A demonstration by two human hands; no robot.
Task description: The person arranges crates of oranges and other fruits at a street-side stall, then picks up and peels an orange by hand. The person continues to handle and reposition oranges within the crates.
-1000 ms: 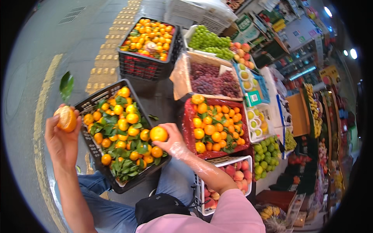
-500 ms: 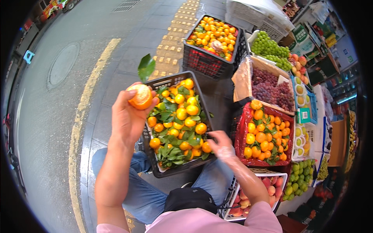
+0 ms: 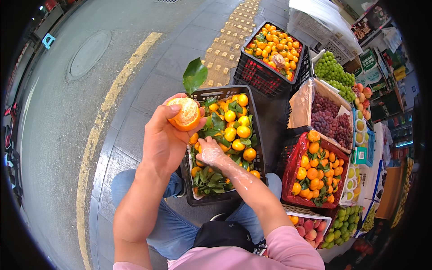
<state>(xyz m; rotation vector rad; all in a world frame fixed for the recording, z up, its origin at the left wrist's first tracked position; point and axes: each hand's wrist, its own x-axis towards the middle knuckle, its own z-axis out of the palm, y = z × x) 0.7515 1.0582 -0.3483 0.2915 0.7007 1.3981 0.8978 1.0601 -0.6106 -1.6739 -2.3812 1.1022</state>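
My left hand [image 3: 159,135] is raised over the left side of a black crate [image 3: 260,148], its thumb and fingers closed round a partly peeled mandarin [image 3: 185,114]. Pale, bare segments show on the mandarin's upper side, with orange peel still round its lower part. A large green leaf [image 3: 195,75] sticks up just behind it. Inside the crate lie many whole mandarins [image 3: 243,131] among green leaves [image 3: 211,180]. Reaching in from the right, my right hand [image 3: 210,150] rests low among the fruit and leaves. Its fingers are bent and slightly apart, tips partly hidden; nothing visible is held.
Another black crate of small orange fruit [image 3: 278,47] stands ahead. At right are grapes [image 3: 330,119], a red-lined crate of mandarins [image 3: 317,171], peaches [image 3: 310,229] and green fruit [image 3: 342,225]. Yellow tactile paving [image 3: 225,49] and the road [image 3: 58,135] lie to the left.
My right hand has moved left from the crate's right edge into the fruit. My left hand still holds the peeled mandarin; the whole view has shifted, with things appearing farther right.
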